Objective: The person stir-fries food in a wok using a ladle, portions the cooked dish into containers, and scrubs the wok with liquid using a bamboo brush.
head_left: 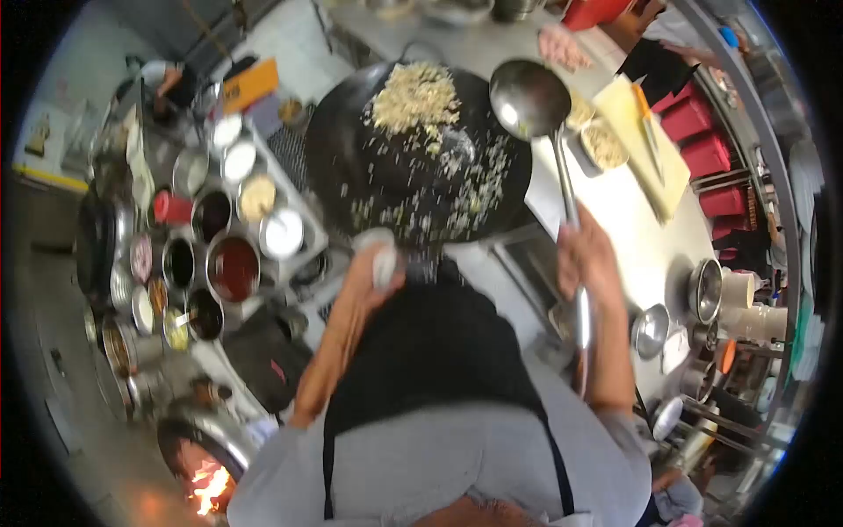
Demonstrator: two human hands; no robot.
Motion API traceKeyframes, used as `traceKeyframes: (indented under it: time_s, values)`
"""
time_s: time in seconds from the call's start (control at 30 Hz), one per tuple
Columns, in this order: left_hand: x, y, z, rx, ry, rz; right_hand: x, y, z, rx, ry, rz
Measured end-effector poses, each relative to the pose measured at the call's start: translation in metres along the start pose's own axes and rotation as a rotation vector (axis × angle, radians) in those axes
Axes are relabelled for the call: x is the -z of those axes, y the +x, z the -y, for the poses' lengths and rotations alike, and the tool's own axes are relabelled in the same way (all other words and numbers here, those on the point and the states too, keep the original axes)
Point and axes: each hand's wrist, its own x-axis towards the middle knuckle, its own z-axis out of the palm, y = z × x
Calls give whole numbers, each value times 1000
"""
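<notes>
A large dark wok (338,145) is in front of me, its near rim tipped toward my body. Fried rice (414,98) is heaped at its far side, and loose grains are scattered or in the air over the near half. My left hand (364,279) is closed on a folded white cloth (384,265) at the wok's near edge; the wok's handle there is hidden. To the right, my right hand (590,255) is wrapped round the long metal handle of a ladle (529,98). Its bowl is raised beside the wok's right rim, apart from the rice.
Left of the wok stand pots and bowls of sauces, including a red sauce pot (233,268). Flames (211,486) burn at lower left. On the right counter lie a cutting board (669,180) with an orange-handled knife (648,123) and a metal bowl (651,330). Other people are nearby.
</notes>
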Motion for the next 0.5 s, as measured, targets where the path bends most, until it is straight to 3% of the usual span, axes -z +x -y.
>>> traceKeyframes:
  time_s: [0.03,0.07,0.17,0.27,0.3,0.47,0.5]
  values:
    - [6,0,-3,8,-17,-54,-5,11,10,-35,34,85]
    - [14,10,0,-11,-113,85,-11,27,16,-74,42,138]
    - [13,6,4,-7,-17,21,-29,72,14,-146,41,214]
    - [11,-4,14,-189,140,-74,-54,103,8,-183,26,163]
    - [34,11,27,-294,205,15,-62,106,10,-172,21,162]
    - [46,2,53,-669,591,-72,-111,90,11,-138,-30,227]
    - [49,2,53,-625,552,-65,-120,80,5,-160,-32,235]
